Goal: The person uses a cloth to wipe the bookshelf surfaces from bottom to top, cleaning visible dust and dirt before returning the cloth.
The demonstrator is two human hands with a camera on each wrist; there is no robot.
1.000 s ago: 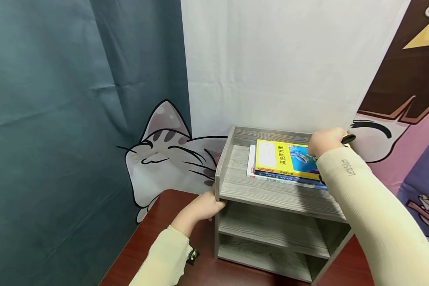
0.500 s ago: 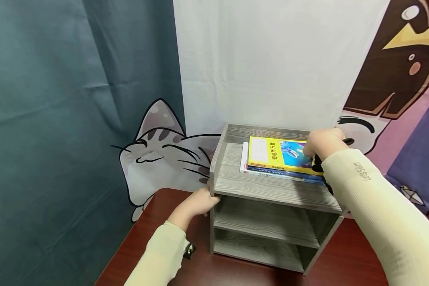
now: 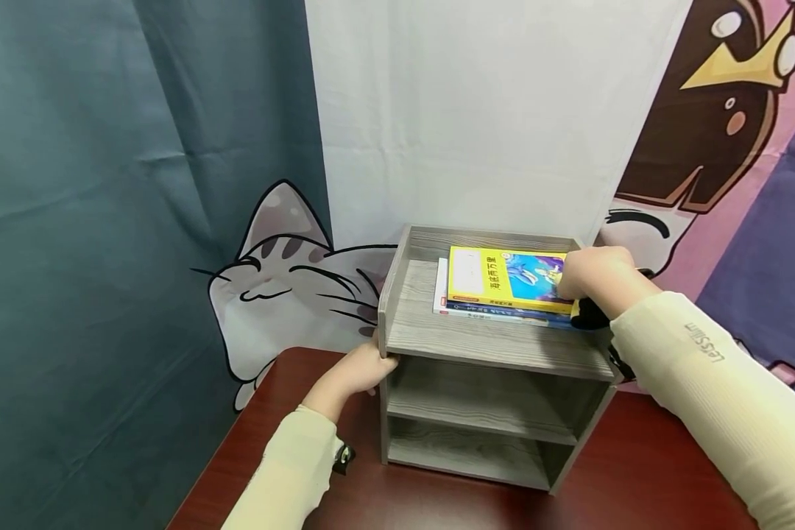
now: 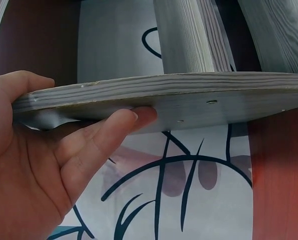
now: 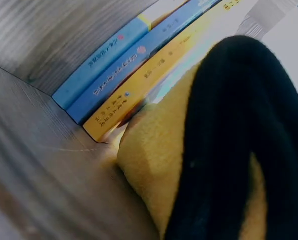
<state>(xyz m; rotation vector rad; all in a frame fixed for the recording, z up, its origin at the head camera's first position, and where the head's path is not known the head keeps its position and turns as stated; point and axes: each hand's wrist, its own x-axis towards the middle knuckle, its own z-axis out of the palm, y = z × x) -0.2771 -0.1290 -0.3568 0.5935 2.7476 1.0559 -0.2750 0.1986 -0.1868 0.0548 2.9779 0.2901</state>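
A grey wood-grain desktop shelf (image 3: 450, 337) stands on the table. My left hand (image 3: 354, 368) grips the front edge of its left side panel (image 4: 138, 87), thumb on one face and fingers on the other. On the top board lies a stack of several books, the uppermost a yellow book (image 3: 467, 274) with a blue sea picture. At the stack's right end my right hand (image 3: 599, 276) holds a fuzzy yellow and black plush thing (image 5: 156, 145), low beside the book spines. Its full shape is hidden by the hand and sleeve.
Two lower shelf boards (image 3: 483, 412) sit beneath the top one. The dark red table (image 3: 642, 456) extends on both sides. Behind hangs a white cloth (image 3: 477, 110) with cartoon prints, and a teal curtain (image 3: 93, 221) is at the left.
The head view has turned to the right. My right hand has come lower beside the books with the plush thing. My left hand keeps its grip on the side panel.
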